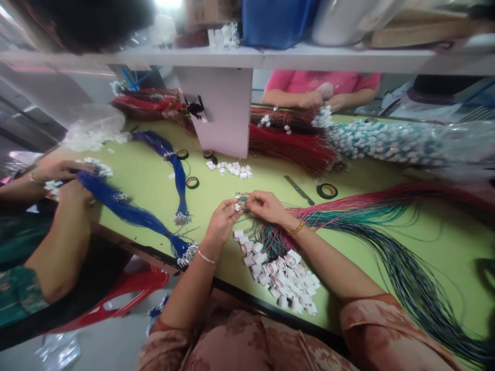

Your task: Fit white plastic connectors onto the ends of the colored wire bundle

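Observation:
My left hand (222, 221) is closed around a small white connector (237, 207), pinched at the fingertips. Just to its right, my right hand (266, 207) pinches thin wire ends (243, 198) beside that connector. Under and beyond my right wrist runs a long bundle of red, green and black wires (348, 219), spreading to the right over the table. Many white connectors (288, 278) lie in a pile below my right hand, at the near ends of the wires. Which single wire my fingers hold is too small to tell.
Loose white connectors (234, 169), a black tape roll (327, 191) and a dark flat blade (299, 190) lie beyond my hands. Blue wire bundles (135, 208) are at left, by a co-worker's hands (73, 180). A shelf (270, 59) crosses above; another person (320, 90) sits opposite.

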`<state>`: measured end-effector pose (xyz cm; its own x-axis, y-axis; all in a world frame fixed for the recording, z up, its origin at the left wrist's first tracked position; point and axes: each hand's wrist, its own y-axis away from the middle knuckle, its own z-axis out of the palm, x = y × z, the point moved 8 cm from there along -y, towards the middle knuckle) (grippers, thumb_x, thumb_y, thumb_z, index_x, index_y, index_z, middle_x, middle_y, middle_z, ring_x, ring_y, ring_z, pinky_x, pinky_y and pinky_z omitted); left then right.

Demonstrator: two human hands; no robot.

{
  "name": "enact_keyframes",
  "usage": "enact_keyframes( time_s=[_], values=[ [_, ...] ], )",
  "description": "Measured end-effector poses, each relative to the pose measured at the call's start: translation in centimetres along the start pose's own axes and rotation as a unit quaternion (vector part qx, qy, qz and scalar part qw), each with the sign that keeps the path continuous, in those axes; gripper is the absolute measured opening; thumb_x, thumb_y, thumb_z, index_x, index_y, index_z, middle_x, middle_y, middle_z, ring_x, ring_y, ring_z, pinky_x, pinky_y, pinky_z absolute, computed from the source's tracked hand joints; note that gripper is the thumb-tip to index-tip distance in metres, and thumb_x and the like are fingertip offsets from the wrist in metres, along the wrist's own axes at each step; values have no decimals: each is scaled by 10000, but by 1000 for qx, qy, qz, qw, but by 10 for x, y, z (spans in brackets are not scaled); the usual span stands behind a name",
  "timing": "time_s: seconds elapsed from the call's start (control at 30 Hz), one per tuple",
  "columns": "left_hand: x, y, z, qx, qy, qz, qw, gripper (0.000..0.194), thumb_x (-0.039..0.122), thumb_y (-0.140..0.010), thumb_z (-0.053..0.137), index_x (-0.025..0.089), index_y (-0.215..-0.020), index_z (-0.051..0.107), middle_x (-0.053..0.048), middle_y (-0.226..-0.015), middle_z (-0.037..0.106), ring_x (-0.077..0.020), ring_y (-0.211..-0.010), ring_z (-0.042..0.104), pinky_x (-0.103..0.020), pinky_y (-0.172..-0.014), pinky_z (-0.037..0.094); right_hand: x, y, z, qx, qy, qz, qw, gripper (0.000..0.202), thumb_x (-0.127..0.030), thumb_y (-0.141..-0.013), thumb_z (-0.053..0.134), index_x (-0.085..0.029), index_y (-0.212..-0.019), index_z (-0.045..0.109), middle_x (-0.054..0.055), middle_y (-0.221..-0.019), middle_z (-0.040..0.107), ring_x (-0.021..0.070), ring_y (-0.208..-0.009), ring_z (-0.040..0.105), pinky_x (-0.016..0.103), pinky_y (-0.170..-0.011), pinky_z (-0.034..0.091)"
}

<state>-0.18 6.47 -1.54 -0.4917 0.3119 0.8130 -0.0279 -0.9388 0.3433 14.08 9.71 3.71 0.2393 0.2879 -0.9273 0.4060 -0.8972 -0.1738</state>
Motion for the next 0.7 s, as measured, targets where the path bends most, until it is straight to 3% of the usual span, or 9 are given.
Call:
enact_keyframes(
  time_s=[0.17, 0.3, 0.53, 0.7],
  values=[
    [-2, -1, 2, -11, 1, -4, 1000, 139, 178, -791, 749, 162, -875, 639, -29, -908, 673, -117, -870, 656, -294, -947, 531, -7, 7, 4, -15, 12, -24, 1000, 119, -283, -785, 567, -177, -730, 571, -18, -660, 546, 113, -598, 463, 227, -577, 363],
    [-2, -2, 1, -8, 2, -6, 1000, 161, 189, -779, 767, 158, -879, 645, -29, -911, 679, -112, -854, 655, -269, -895, 540, -15, 7, 4, -10, 92, -65, 994, 67, -223, -777, 537, -187, -721, 543, 0, -687, 559, 131, -637, 493, 243, -622, 374],
    [-6, 0, 1, 4, -32, -14, 999, 220, 238, -719, 816, 146, -840, 656, -17, -848, 675, -103, -801, 646, -250, -837, 542, -27, 10, 22, -48, 301, -138, 942, 107, -191, -846, 500, -199, -741, 517, 70, -759, 581, 194, -741, 490, 300, -700, 374],
    [-5, 0, -1, 25, -47, -1, 999, 238, 278, -716, 821, 150, -834, 659, -25, -863, 683, -116, -824, 653, -274, -849, 551, -20, 7, 21, -58, 290, -95, 951, 122, -208, -878, 493, -183, -767, 536, 62, -771, 601, 172, -704, 493, 277, -666, 360]
  ],
)
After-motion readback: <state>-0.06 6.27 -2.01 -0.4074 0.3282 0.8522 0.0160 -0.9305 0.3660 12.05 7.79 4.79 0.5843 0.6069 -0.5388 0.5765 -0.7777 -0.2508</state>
